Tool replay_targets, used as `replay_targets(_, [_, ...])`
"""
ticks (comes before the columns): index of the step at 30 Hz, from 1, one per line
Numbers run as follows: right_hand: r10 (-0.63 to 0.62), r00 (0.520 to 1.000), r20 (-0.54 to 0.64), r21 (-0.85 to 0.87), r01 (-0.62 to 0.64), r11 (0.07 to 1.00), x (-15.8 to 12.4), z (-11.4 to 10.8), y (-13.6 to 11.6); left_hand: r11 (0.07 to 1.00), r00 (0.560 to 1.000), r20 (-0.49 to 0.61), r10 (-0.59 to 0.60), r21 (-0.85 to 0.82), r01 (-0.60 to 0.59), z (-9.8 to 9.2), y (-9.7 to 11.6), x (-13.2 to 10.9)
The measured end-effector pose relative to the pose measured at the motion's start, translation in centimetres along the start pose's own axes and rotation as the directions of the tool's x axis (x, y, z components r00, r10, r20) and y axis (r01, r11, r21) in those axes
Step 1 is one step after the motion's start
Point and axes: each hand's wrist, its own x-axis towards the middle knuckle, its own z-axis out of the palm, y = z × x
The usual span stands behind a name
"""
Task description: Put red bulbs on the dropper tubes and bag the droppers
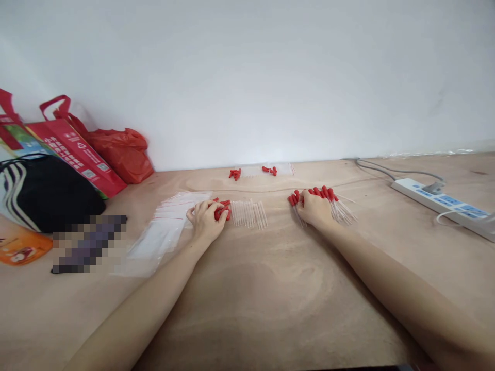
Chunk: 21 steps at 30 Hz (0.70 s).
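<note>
The left hand (206, 219) lies on the table (263, 293) at the red-capped end of a row of droppers (249, 214). Its fingers are curled together over the red caps, and the clear stems point away to the right, side by side and flat on the wood. The right hand (314, 208) rests well apart from it, palm down on a pile (342, 210) of the same droppers. Red caps show around its knuckles and stems fan out to its right. Its fingers are bent down into the pile, but whether they grip any cannot be told. Just left of the left hand, touching its wrist side, lies a stack of clear zip bags (170, 224). Farther back, near the wall (247, 77), lie two packets (270, 169) with red pieces. A power strip (444, 202) sits at the right, and a red tote (73, 147), a red sack (121, 152) and a black bag (46, 193) sit at the far left.
</note>
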Motion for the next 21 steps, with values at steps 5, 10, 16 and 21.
replay_targets(5, [-0.091,0.996,0.007,-0.062,0.092,0.994,-0.1,-0.3,-0.6,1.000,1.000,-0.010,0.003,-0.004,-0.003,-0.2,0.4,-0.1])
replay_targets(10, [-0.138,0.982,0.126,0.076,0.129,0.989,-0.4,-0.8,-3.7,0.999,1.000,0.013,0.025,0.019,-0.026,-0.6,0.8,-0.3])
replay_targets(16, [-0.130,0.953,0.273,0.180,0.082,0.980,-0.4,-0.3,-7.7,0.998,0.999,0.036,-0.027,0.058,0.025,-0.7,0.8,-0.3])
replay_targets(21, [-0.110,0.935,0.337,0.156,0.060,0.986,-0.1,-0.5,-9.3,0.996,0.999,0.035,0.007,0.091,-0.010,-0.8,1.0,-0.4])
